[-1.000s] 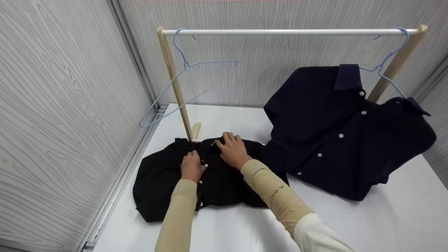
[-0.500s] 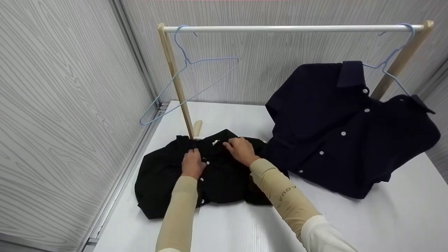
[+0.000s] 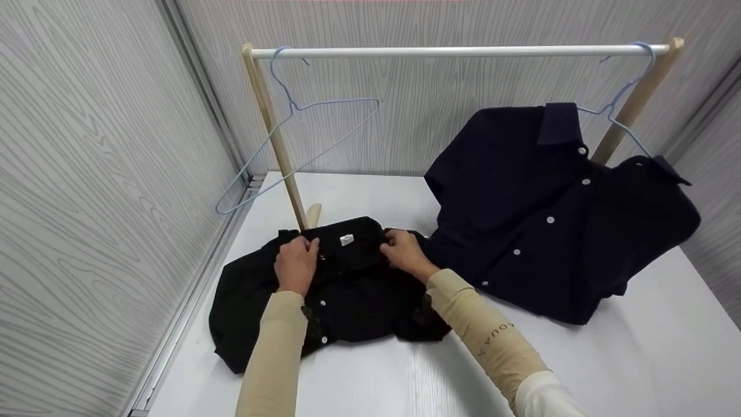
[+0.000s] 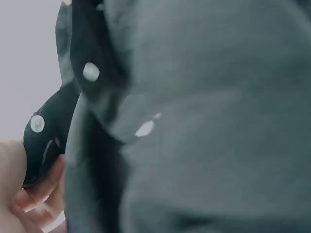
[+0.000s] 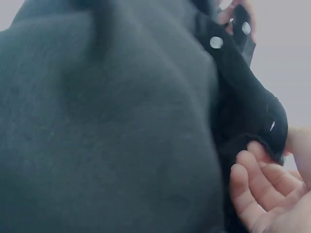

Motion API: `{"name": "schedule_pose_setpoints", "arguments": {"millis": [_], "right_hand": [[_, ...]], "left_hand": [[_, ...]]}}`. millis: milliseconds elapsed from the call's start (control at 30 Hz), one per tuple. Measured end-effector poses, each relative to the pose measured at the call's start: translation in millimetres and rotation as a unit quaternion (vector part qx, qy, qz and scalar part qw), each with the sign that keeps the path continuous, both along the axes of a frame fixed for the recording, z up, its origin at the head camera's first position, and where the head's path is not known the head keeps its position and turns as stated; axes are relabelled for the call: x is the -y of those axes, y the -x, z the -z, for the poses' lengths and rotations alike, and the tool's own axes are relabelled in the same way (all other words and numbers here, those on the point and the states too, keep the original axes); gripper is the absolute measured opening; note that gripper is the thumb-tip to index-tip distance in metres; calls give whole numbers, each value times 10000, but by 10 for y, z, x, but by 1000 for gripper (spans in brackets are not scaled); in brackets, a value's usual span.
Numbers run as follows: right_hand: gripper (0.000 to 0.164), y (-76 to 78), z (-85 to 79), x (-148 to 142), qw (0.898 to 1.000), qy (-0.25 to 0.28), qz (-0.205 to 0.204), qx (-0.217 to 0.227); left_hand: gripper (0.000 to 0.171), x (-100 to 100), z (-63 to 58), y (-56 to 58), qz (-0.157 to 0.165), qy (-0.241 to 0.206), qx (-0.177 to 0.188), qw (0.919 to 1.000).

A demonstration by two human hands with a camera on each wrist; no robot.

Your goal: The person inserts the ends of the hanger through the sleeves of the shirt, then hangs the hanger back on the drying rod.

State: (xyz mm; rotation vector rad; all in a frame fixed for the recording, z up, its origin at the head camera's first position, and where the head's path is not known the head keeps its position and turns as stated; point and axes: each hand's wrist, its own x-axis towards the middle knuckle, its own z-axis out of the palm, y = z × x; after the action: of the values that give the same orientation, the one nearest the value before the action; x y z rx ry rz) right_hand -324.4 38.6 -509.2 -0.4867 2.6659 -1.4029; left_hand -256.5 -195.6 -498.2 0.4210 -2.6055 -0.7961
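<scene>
A black button shirt [image 3: 359,307] lies on the white table, its collar spread apart so that a white neck label [image 3: 347,240] shows. My left hand [image 3: 295,266] pinches the left collar edge, and in the left wrist view the fingers [image 4: 41,194] curl at a collar flap bearing a white button. On the other side, my right hand [image 3: 405,252] grips the right collar edge; the right wrist view shows its fingers [image 5: 260,184] bent against the dark collar tip. Blurred cloth fills most of both wrist views.
A bare blue wire hanger [image 3: 295,156] hangs at the left end of the white rail [image 3: 451,52]. To the right, a navy shirt [image 3: 521,191] hangs from another blue hanger [image 3: 622,110], its lower part on the table [image 3: 370,382]. Patterned walls stand behind and left.
The collar has been spread, bringing the neck label into full view. My left hand has shifted up and left to the collar edge; my right hand has taken the opposite edge.
</scene>
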Motion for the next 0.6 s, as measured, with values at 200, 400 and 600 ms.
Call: {"name": "schedule_pose_setpoints", "arguments": {"millis": [200, 400, 600], "right_hand": [[14, -74, -140, -82, 9973, 646, 67, 347], [18, -166, -354, -176, 9866, 1514, 51, 613], [19, -257, -542, -339, 9870, 1563, 83, 366]], "left_hand": [[25, 74, -138, -68, 168, -604, -136, 9979], [53, 143, -224, -146, 322, -849, -182, 9957], [30, 190, -271, -243, 450, -475, -314, 9974]]}}
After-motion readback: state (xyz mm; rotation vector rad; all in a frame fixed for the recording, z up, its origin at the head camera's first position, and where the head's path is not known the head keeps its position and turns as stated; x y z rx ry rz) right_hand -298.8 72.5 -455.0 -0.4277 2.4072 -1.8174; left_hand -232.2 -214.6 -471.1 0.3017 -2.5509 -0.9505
